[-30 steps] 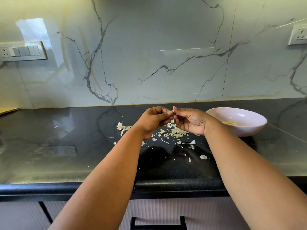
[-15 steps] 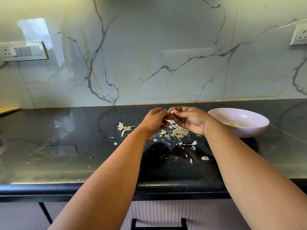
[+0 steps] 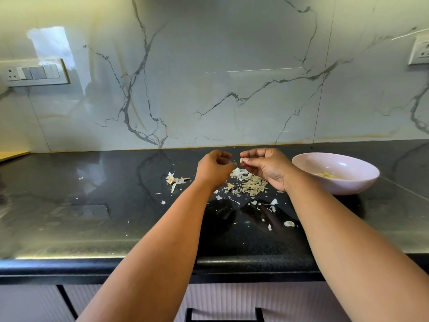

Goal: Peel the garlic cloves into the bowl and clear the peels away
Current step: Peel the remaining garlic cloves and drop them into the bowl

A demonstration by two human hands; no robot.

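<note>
My right hand (image 3: pixel 267 168) pinches a small pale garlic clove (image 3: pixel 242 160) between thumb and fingertips, above the black counter. My left hand (image 3: pixel 213 168) hovers just to its left with fingers curled; a thin bit of peel seems to sit at its fingertips, but I cannot tell for sure. Under both hands lies a heap of garlic peels (image 3: pixel 249 184). A pink bowl (image 3: pixel 348 184) stands to the right with several peeled cloves (image 3: pixel 326 175) inside.
A garlic stem with root scraps (image 3: pixel 174 180) lies left of my left hand. Loose peel flakes (image 3: pixel 289 223) are scattered toward the counter's front edge (image 3: pixel 139 263). Marble wall behind carries a switch plate (image 3: pixel 34 73) and a socket (image 3: pixel 420 53).
My hands, touching around the clove earlier, have drawn slightly apart. The clove stays in my right hand and my left hand has pulled away to the left.
</note>
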